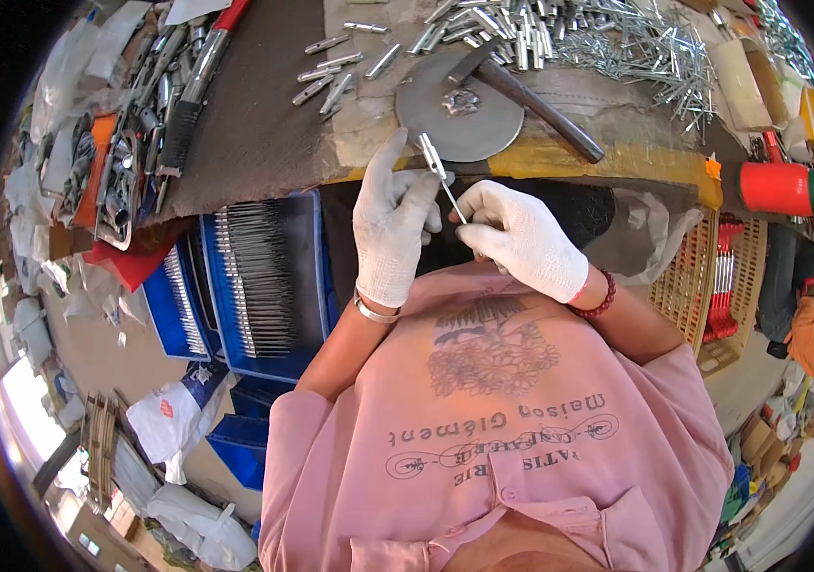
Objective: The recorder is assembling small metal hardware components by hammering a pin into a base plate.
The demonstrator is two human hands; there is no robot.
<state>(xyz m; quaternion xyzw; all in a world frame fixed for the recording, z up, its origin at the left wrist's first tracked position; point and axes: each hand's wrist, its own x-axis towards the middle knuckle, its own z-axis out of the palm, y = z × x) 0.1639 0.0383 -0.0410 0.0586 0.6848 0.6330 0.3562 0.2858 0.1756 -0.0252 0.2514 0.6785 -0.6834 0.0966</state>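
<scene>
White gloves: both hands in knit cotton, working just off the near edge of the worktop (264,143).
Left hand (390,229): fingers closed round the short metal sleeve (431,153), thumb up, holding it tilted.
Right hand (521,238): fingers pinched on the thin steel pin (455,202), its upper end at the sleeve's lower end.
Part location: sleeve and pin are in the air between the hands, just below the round steel disc (459,114).
Nearby: hammer (536,100) lying across the disc; loose sleeves and pins (607,38) piled at the back of the worktop; blue trays (264,276) of finished pieces below left.
Risk 1: pin looks slender, so a skewed push could bend it, or let it slip out of the gloved pinch.
Risk 2: hands are over open floor, not the worktop, so a dropped part likely lands in the clutter.
Risk 3: glove knit could snag on the pin tip.
</scene>
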